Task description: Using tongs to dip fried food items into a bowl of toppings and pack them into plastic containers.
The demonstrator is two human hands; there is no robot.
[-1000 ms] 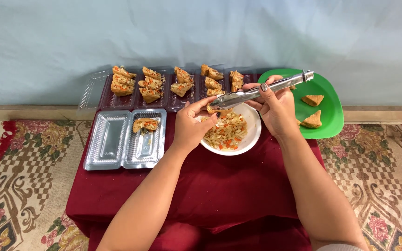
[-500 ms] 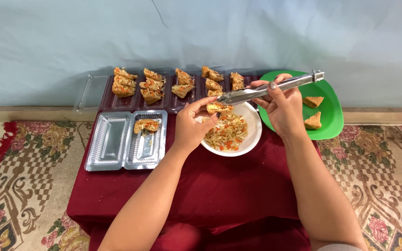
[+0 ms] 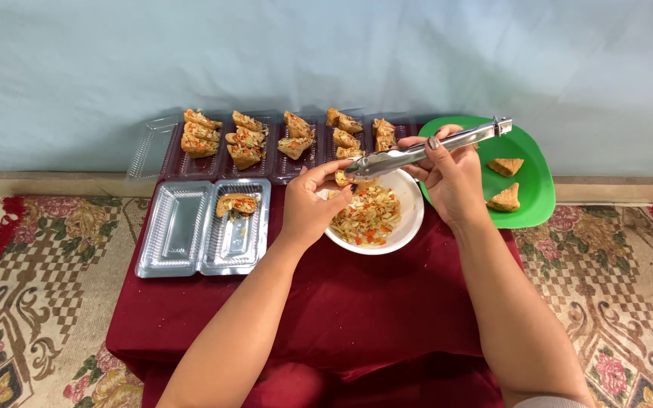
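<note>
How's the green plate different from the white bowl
The green plate is flat and holds two plain fried triangles; the white bowl is deep and holds shredded vegetable filling with orange bits. The plate sits by the right hand, half off the red cloth; the bowl lies under both hands, fully on the cloth. Both are round.

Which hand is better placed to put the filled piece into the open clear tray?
Left, likely. The left hand holds the fried piece and is nearer the open clear tray. The right hand is busy gripping the metal tongs.
</note>
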